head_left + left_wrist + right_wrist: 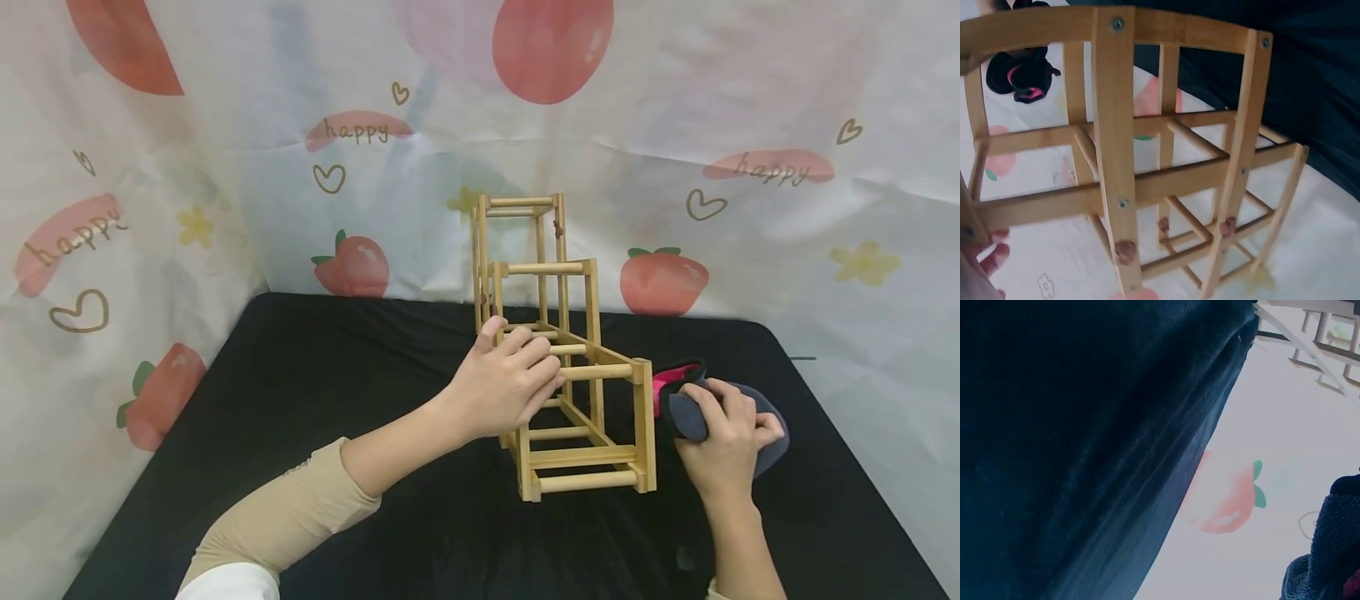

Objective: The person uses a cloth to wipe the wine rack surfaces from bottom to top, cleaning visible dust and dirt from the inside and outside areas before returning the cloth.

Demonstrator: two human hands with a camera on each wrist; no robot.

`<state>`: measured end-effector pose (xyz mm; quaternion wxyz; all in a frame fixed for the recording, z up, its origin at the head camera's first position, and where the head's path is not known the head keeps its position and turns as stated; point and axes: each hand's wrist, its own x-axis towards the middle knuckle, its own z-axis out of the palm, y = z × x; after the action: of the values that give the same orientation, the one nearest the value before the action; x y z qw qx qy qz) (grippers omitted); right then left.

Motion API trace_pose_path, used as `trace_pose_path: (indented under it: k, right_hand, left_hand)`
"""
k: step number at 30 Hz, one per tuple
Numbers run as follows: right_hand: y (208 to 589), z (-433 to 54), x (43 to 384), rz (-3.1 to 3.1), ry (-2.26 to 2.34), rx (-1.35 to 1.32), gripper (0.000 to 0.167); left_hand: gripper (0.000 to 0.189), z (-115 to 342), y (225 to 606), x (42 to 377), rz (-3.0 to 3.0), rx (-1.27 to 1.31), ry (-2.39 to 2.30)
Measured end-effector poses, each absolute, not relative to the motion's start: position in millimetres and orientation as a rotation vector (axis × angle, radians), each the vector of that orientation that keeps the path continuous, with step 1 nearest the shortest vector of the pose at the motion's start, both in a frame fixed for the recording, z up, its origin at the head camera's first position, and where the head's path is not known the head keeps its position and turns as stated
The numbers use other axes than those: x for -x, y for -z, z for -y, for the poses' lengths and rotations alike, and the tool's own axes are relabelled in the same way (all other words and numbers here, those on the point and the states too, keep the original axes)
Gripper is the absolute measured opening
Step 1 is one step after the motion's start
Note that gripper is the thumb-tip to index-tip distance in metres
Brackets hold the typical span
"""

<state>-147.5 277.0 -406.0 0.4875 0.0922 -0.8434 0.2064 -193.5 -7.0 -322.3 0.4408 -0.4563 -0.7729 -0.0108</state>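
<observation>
A light wooden stepped rack (642,417) with round rungs stands on the black-covered table. My left hand (506,379) grips its upper left rail near the front, fingers curled over the wood. In the left wrist view the rack's side frame (1113,125) fills much of the picture, and fingers (994,259) show at the lower left. To the right of the rack, my right hand (723,433) holds a soft blue-grey slipper (772,442) with black edging and pink lining. Its fuzzy blue fabric (1329,544) shows at the lower right of the right wrist view.
The black cloth (360,367) covers the table, whose far edge meets a white backdrop (450,150) printed with fruit, hearts and lettering. The backdrop continues along the left and right sides. The rack's taller tiers (561,242) rise at the back, close to the backdrop.
</observation>
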Motion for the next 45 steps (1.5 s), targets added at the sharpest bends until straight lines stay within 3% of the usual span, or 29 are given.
trace_pose_path:
  k: [6,9,13,19,32,38,45]
  right_hand:
    - [404.3,-278.9,146.4,2.055,-0.495,-0.223,0.024]
    - [403.8,-279.3,145.7,2.056,-0.495,-0.221,0.023]
    - [403.8,-279.5,145.2,2.054,-0.498,-0.219,0.024]
    - [404.4,-281.2,145.8,2.053,-0.498,-0.218,0.024]
    - [405.1,-286.0,145.8,2.025,-0.516,-0.199,0.026]
    - [402.6,-285.6,145.9,2.026,-0.503,-0.209,0.029]
    - [400.1,-289.6,146.8,2.015,-0.465,-0.234,0.026]
  left_hand:
    - [0.047,28.1,317.6,226.8,1.81,1.303,0.163]
    - [0.041,44.0,312.6,255.4,1.802,1.275,0.141]
    - [0.031,60.7,306.8,287.6,1.949,1.207,-0.114]
    - [0.053,68.8,303.7,313.6,2.129,1.243,-0.488]
    - [0.06,61.9,291.1,330.4,2.165,1.426,-0.635]
    - [0.04,59.5,290.4,332.3,2.062,1.443,-0.6]
    - [0.035,61.6,296.4,335.5,1.977,1.453,-0.429]
